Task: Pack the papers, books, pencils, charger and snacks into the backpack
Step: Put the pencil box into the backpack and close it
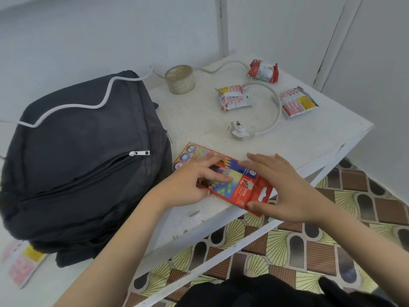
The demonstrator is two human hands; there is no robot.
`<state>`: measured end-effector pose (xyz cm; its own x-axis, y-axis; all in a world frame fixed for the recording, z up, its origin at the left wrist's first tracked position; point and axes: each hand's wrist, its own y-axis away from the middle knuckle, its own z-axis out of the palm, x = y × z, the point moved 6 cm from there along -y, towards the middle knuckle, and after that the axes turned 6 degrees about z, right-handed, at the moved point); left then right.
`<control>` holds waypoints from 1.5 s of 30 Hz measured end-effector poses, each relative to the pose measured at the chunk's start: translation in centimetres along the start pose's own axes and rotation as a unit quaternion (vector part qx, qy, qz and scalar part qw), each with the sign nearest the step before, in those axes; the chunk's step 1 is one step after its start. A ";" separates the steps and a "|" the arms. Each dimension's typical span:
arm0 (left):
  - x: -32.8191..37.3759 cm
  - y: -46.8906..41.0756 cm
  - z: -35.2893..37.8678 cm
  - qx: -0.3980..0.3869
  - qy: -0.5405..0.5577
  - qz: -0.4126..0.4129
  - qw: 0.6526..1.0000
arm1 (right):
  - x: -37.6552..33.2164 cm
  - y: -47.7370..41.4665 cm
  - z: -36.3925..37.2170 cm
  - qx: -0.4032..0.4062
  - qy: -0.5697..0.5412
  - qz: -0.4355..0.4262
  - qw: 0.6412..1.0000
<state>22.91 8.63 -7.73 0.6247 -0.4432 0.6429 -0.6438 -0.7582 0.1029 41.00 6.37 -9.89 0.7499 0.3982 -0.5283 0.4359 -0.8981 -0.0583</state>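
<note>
A red box of coloured pencils [238, 187] lies near the front edge of the white table [309, 138], partly over a second flat pack [188, 155]. My left hand [194, 185] holds the box's left end, fingers spread across its top. My right hand [281, 189] grips its right end, thumb under the near corner. The black backpack [84, 165] lies zipped on the table's left. A white charger cable with plug [239, 132] loops across the table and over the backpack. Three red snack packets [233, 98] [263, 70] [297, 103] lie at the back.
A roll of clear tape [180, 79] stands behind the backpack. Another snack packet [22, 262] lies blurred at the lower left. The table's front edge runs diagonally above a patterned floor [309, 244]. White walls enclose the back and right.
</note>
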 end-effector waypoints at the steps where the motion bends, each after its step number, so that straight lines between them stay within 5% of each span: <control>1: -0.1 0.1 -0.1 0.003 -0.033 0.004 0.999 | -0.4 0.0 0.2 0.005 0.014 0.006 1.000; 4: -0.4 1.2 -0.9 0.051 -0.156 0.037 0.986 | -1.5 -0.1 1.2 0.026 0.046 0.039 0.998; 14: -2.1 11.3 -3.5 0.189 -0.303 0.075 0.931 | -5.5 0.3 4.0 0.119 0.060 0.180 0.975; 26: -5.1 19.9 -6.6 0.180 -0.298 0.077 0.934 | -8.2 -0.3 5.6 0.216 0.048 0.272 0.937; 36: -3.9 20.6 -12.3 0.325 -0.380 0.199 0.843 | -9.9 -0.8 6.3 0.209 0.098 0.309 0.922; 42: -6.8 17.5 -17.7 0.305 -0.351 0.088 0.881 | -10.4 -0.9 6.3 0.184 0.127 0.322 0.920; 45: -7.4 16.4 -17.3 0.294 -0.380 0.123 0.869 | -10.6 -0.9 6.1 0.166 0.126 0.326 0.922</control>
<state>0.07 7.73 2.28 0.7555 -0.6444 -0.1180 -0.6013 -0.6106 -0.5153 29.63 1.80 -9.44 0.9088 -0.2539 -0.3313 -0.2939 -0.9528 -0.0762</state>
